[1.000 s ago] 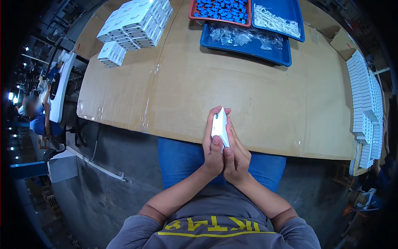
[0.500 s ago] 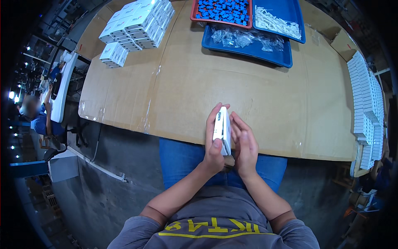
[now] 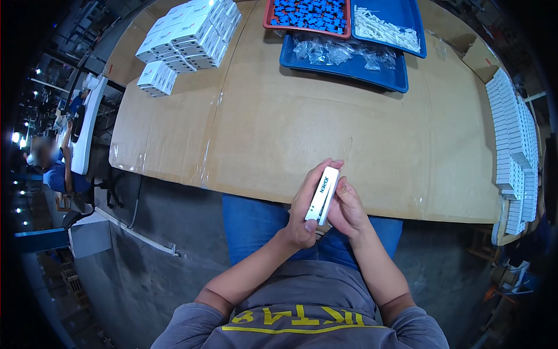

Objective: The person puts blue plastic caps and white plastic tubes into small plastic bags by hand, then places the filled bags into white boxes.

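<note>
Just over the table's near edge, my left hand [image 3: 303, 216] is closed round a slim white box [image 3: 322, 195] with dark print on its upper face. Its thumb presses the near end, and the fingers wrap the far left side. A dark slit runs along the box's right side close to the near end. On that right side, my right hand [image 3: 349, 212] is cupped against the box with its fingers bent and thumb raised. Part of its fingertips are hidden behind the box. Something brown, too covered to name, shows below the hands by my lap.
A stack of white boxes [image 3: 189, 35] stands at the far left of the cardboard-covered table [image 3: 279, 128]. At the back are a red tray [image 3: 267, 24] of blue parts, a blue tray [image 3: 423, 35] of white pieces and another blue tray [image 3: 349, 74] with clear bags. White boxes [image 3: 511, 139] line the right edge.
The white box has come nearer to me and tilted rightward, its printed face now turned up. My right hand has closed in on its side, fingers bent more than before.
</note>
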A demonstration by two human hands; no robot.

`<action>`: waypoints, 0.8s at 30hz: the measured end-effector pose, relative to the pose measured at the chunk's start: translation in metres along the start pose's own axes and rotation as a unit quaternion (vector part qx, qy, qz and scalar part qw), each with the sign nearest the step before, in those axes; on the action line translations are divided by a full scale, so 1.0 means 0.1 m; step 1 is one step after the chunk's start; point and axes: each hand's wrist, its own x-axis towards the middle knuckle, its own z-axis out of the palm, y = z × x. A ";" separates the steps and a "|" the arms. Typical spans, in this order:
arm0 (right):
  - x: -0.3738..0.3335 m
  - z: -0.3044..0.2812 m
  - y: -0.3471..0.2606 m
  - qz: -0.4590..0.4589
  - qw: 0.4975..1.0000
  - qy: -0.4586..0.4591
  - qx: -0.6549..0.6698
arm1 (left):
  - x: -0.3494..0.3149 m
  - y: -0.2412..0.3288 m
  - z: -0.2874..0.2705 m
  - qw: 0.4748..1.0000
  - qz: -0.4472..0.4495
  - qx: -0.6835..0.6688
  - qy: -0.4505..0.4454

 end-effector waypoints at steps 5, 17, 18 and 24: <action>0.05 0.05 0.02 -0.019 0.993 0.079 -0.086 | -0.03 -0.12 -0.10 0.994 0.050 0.099 -0.001; -0.08 0.52 0.07 -0.137 0.936 0.073 -0.314 | 0.06 -0.25 -0.18 0.950 0.141 0.273 0.059; -0.09 0.54 0.09 -0.131 0.939 0.075 -0.309 | 0.05 -0.23 -0.19 0.950 0.141 0.273 0.059; -0.13 0.58 0.18 -0.154 0.915 0.050 -0.371 | 0.07 -0.23 -0.23 0.940 0.162 0.290 0.072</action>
